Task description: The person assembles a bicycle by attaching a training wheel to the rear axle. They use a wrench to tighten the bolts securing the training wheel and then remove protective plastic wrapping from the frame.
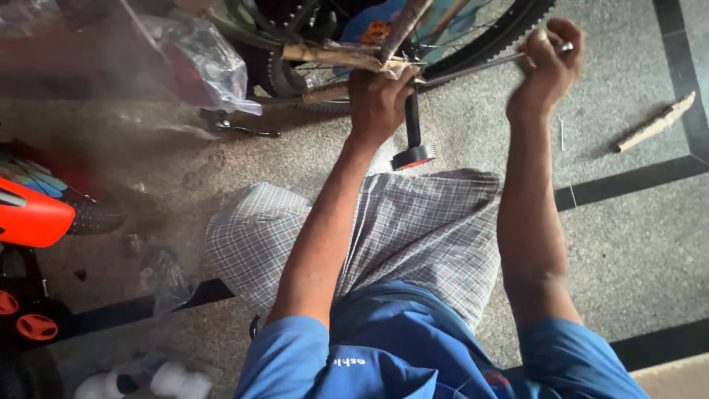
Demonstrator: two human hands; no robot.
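1. Crouching over a grey speckled floor, the person shows a checked cloth across the lap and blue sleeves nearest the camera.
2. Beyond the knees, the left hand is closed in a fist on the bicycle frame, which is wrapped in brown paper; a black pedal with a red edge hangs just below that fist.
3. Farther right, the right hand has its fingers curled tight around a thin metal rod that runs from the wheel hub out beside the tyre.
4. The work seems best done with the left hand bracing the frame steady while the right keeps the rod in line with the hub, so it does not bend or slip.
5. The hub and the rod's inner end are hidden behind the left fist and wrapping; whether the rod is fastened cannot be told.
6. Most of the bicycle is cut off at the top edge, and the plastic wrap at far left is blurred.
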